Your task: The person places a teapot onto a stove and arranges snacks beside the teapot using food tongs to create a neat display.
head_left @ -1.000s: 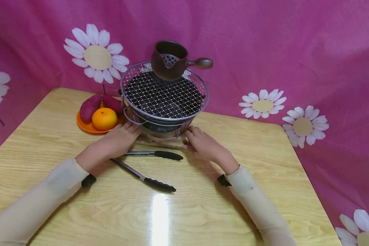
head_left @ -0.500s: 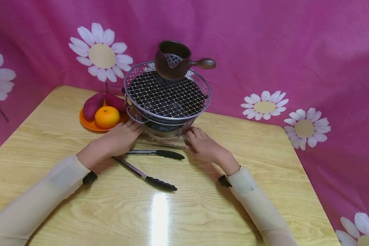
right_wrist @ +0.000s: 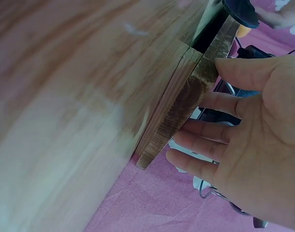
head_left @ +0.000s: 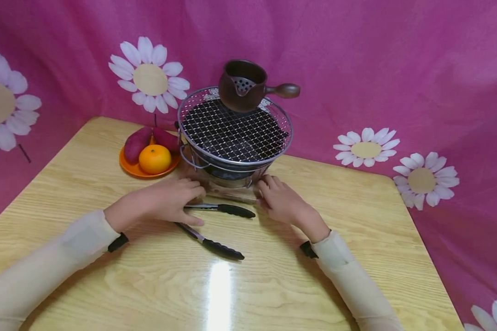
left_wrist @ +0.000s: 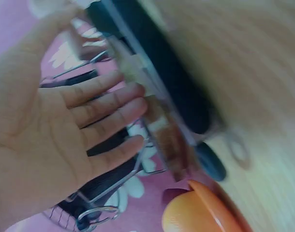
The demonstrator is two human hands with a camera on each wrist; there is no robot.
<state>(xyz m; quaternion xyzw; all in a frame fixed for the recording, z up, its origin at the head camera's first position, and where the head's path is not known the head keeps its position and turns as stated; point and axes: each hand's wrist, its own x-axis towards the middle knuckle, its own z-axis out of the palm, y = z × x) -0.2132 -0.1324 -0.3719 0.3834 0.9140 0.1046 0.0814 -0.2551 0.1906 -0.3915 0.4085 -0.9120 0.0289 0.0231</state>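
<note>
A round tabletop grill with a wire mesh (head_left: 236,138) stands on a wooden board (head_left: 232,194). On the back of the mesh sits a dark brown side-handled clay pot (head_left: 240,99). My left hand (head_left: 163,201) hovers over the hinge end of spread metal tongs (head_left: 236,211), fingers extended toward the board and thumb apart; in the left wrist view the palm (left_wrist: 41,130) holds nothing. At the board's front right corner rests my right hand (head_left: 283,202). The right wrist view shows its thumb and loosely straight fingers against the board's edge (right_wrist: 181,104).
Left of the grill, an orange plate (head_left: 133,171) bears a tangerine (head_left: 155,159) and purple sweet potatoes (head_left: 136,143). The wooden table (head_left: 298,285) backs onto a pink flowered cloth (head_left: 356,59). A wire handle (head_left: 193,161) juts from the grill's left front.
My left hand has come away from the board's left corner, drawing back over the tongs with its thumb spread. The right hand stays at its corner. The head view has shifted slightly.
</note>
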